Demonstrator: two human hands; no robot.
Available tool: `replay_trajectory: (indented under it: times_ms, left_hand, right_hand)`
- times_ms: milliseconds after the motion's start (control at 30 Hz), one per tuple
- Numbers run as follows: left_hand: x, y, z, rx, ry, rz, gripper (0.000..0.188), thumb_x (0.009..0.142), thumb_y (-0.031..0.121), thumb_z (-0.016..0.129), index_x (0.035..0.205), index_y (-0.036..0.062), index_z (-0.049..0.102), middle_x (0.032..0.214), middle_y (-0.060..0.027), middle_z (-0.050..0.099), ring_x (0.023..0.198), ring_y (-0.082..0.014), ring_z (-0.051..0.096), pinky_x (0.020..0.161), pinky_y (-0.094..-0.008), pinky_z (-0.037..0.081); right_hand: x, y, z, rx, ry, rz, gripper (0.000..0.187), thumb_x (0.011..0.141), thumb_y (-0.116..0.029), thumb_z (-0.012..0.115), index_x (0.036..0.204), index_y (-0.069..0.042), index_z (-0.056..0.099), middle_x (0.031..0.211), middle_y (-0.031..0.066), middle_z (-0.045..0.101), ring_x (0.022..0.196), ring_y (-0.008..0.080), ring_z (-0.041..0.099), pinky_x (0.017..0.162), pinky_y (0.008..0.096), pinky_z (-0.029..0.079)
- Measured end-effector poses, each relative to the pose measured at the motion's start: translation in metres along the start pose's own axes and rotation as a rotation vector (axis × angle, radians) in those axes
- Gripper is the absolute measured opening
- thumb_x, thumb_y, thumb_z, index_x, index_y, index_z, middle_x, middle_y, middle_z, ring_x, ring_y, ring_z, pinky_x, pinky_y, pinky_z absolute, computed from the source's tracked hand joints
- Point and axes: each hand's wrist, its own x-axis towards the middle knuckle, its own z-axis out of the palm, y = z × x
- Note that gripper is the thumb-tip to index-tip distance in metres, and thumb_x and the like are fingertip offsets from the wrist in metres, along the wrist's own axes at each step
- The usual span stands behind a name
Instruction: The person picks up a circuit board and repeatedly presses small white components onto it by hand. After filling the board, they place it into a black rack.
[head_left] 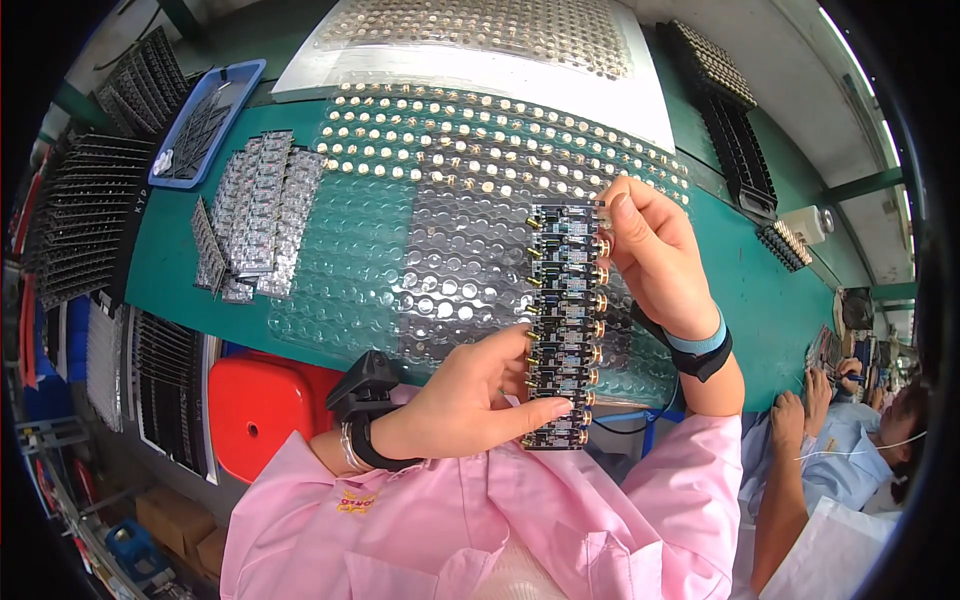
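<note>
A long dark strip of joined circuit boards (565, 320) stands upright in front of my chest, over the near edge of the bench. My left hand (480, 400) is closed on its lower end, thumb across the front. Small round pale parts run down the strip's right edge, and short yellowish parts down its left. My right hand (655, 250) pinches at the strip's top right corner; what lies between the fingertips is hidden. Behind the strip lies a clear blister tray (350, 235). Its far rows hold round pale parts (490, 140), while the pockets nearer me look unfilled.
More board strips (265, 205) are piled at the left, beside a blue tray (168, 165) of thin dark pieces. Black racks (85, 200) stand further left, near a red stool (250, 420). Another filled blister sheet (480, 35) lies at the back. A co-worker (840, 445) sits at right.
</note>
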Motion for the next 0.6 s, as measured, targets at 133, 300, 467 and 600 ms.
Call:
replay_trajectory:
  times_ms: [133, 300, 467, 600]
  left_hand:
    - [0.0007, 0.0011, 0.0013, 0.006, 0.013, 0.003, 0.041, 0.078, 0.001, 0.057, 0.114, -0.0004, 0.040, 0.098, -0.0069, 0.057, 0.087, -0.0117, 0.056, 0.068, -0.0229, 0.048]
    - [0.0007, -0.0024, -0.0008, 0.029, -0.006, -0.013, 0.041, 0.077, 0.001, 0.058, 0.114, -0.0005, 0.040, 0.097, -0.0066, 0.057, 0.086, -0.0111, 0.056, 0.066, -0.0223, 0.047]
    - [0.0011, -0.0046, -0.0005, 0.049, -0.005, 0.009, 0.042, 0.077, 0.002, 0.058, 0.114, -0.0003, 0.040, 0.095, -0.0061, 0.057, 0.084, -0.0107, 0.056, 0.065, -0.0219, 0.047]
    - [0.0009, -0.0030, 0.0002, 0.022, -0.010, 0.009, 0.042, 0.077, 0.001, 0.058, 0.115, -0.0004, 0.040, 0.095, -0.0061, 0.057, 0.085, -0.0106, 0.056, 0.066, -0.0220, 0.047]
  right_hand:
    - [-0.0004, -0.0016, 0.0013, -0.021, 0.016, -0.025, 0.021, 0.088, -0.025, 0.046, 0.078, -0.007, 0.044, 0.072, -0.0038, 0.042, 0.060, 0.0022, 0.041, 0.052, 0.0171, 0.037]
    - [-0.0002, -0.0010, 0.0017, -0.049, 0.012, -0.040, 0.020, 0.087, -0.024, 0.048, 0.076, -0.007, 0.044, 0.069, -0.0041, 0.042, 0.059, 0.0023, 0.040, 0.051, 0.0164, 0.035]
    - [-0.0006, 0.0002, 0.0027, -0.054, 0.007, -0.011, 0.020, 0.087, -0.025, 0.047, 0.078, -0.007, 0.044, 0.067, -0.0040, 0.042, 0.058, 0.0026, 0.039, 0.051, 0.0163, 0.033]
    - [-0.0009, 0.0018, 0.0018, -0.036, 0.000, -0.022, 0.024, 0.088, -0.030, 0.044, 0.080, -0.007, 0.044, 0.067, -0.0039, 0.042, 0.058, 0.0026, 0.039, 0.052, 0.0165, 0.032]
